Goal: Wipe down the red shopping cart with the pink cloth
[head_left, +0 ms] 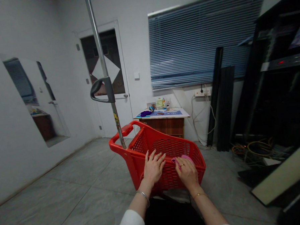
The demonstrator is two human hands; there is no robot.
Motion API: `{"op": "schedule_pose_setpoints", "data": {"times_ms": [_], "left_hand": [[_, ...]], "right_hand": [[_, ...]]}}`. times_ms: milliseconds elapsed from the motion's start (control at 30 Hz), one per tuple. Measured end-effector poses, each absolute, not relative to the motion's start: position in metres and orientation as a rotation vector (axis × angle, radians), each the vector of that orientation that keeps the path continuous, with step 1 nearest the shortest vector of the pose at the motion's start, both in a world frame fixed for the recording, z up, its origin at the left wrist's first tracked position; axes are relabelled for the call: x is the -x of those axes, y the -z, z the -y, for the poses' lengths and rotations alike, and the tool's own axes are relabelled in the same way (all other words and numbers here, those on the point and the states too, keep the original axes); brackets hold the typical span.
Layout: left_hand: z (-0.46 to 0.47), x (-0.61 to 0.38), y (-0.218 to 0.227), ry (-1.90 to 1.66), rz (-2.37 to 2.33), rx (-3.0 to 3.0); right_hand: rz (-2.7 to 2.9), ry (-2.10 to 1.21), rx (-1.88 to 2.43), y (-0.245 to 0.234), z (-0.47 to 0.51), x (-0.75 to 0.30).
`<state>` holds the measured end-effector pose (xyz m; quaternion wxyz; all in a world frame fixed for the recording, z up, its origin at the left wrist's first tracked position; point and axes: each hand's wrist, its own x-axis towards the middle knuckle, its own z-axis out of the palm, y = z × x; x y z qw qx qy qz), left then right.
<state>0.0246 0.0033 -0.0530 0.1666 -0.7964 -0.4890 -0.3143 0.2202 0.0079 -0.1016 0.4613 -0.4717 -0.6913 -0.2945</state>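
Note:
A red plastic shopping basket (141,148) with a tall metal pull handle (105,84) stands tilted on the floor in front of me. My left hand (153,167) lies open with fingers spread flat on the basket's near mesh wall. My right hand (187,172) is closed on a pink cloth (185,157), pressing it against the same wall near the rim. Both wrists wear thin bracelets.
A small wooden table (165,120) with bottles and a purple item stands against the far wall under blue blinds (198,39). A white door (114,104) is at the back. Dark shelving (279,85), leaning black panels and loose cables (252,149) crowd the right. Grey tiled floor (68,187) spreads left.

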Motion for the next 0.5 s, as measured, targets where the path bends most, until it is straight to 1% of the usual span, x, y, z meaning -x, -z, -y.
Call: {"op": "schedule_pose_setpoints", "data": {"times_ms": [267,400,500], "left_hand": [[-0.006,-0.030,0.057,0.909,1.394,2.274],[-0.006,-0.034,0.058,0.926,1.415,2.273],[-0.005,-0.035,0.057,0.921,1.416,2.273]], "right_hand": [[1.596,0.827,1.193,0.116,-0.006,-0.278],[1.513,0.819,1.276,0.115,-0.005,-0.264],[1.567,0.783,1.268,0.108,-0.008,-0.233]]}}
